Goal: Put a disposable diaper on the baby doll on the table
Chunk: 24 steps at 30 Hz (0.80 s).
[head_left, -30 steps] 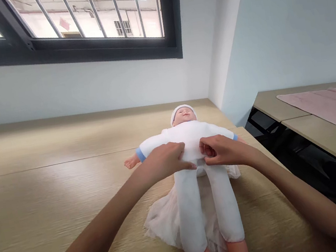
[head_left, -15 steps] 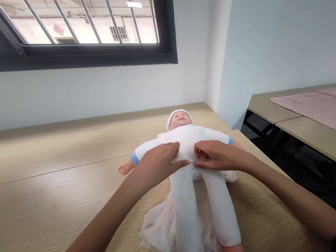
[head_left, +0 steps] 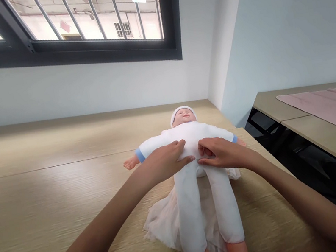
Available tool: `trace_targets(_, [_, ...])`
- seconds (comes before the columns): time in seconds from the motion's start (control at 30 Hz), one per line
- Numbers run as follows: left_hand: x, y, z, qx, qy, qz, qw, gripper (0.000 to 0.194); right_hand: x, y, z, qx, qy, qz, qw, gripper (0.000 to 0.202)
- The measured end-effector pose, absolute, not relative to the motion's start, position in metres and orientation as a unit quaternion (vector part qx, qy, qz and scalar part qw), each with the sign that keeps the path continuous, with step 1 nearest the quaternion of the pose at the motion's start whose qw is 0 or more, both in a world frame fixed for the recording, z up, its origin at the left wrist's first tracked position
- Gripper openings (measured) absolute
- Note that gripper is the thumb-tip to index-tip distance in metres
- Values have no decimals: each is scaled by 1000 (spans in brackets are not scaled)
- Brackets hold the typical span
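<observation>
A baby doll [head_left: 182, 134] in a white knitted-look suit with blue cuffs and a white cap lies face up, arms spread, legs towards me. Over one side of its belly is my left hand [head_left: 170, 158], thumb stretched towards the middle and apart from the bent fingers. Opposite it, my right hand [head_left: 219, 152] has curled fingers, with a gap between them and the thumb. Neither hand shows anything gripped; whether they press on the doll or hover just above, I cannot tell. White gauzy fabric [head_left: 163, 221] is spread beneath the doll's legs.
The doll lies near the right edge of a wooden table [head_left: 54, 196]. Beyond a dark gap stands another table [head_left: 281, 109] with a pink cloth [head_left: 329, 109] on it. A barred window [head_left: 104, 50] is in the wall behind.
The whole scene has shifted slightly right and up in view. A person's hand at the far right edge is out of sight now. My hands keep their place over the doll.
</observation>
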State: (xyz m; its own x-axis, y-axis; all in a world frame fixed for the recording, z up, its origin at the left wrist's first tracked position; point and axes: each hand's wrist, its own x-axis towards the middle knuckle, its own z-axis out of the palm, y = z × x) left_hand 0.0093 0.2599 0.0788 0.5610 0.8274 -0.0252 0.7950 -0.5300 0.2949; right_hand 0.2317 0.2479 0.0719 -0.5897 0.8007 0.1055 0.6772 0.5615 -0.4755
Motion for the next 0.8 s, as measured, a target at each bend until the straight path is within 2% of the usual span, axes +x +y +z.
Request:
trace_targets(0.23, [10,259,79,878,457,60,127,30,232,249,71,-428,-868,204,150,16])
trace_targets(0.43, [11,259,81,876,464,41,123,37,233,250,70,-426,-869,202,148,17])
trace_targets(0.8, [9,261,78,871,459,74,158,37,233,249,72,-424,-867,214,152,18])
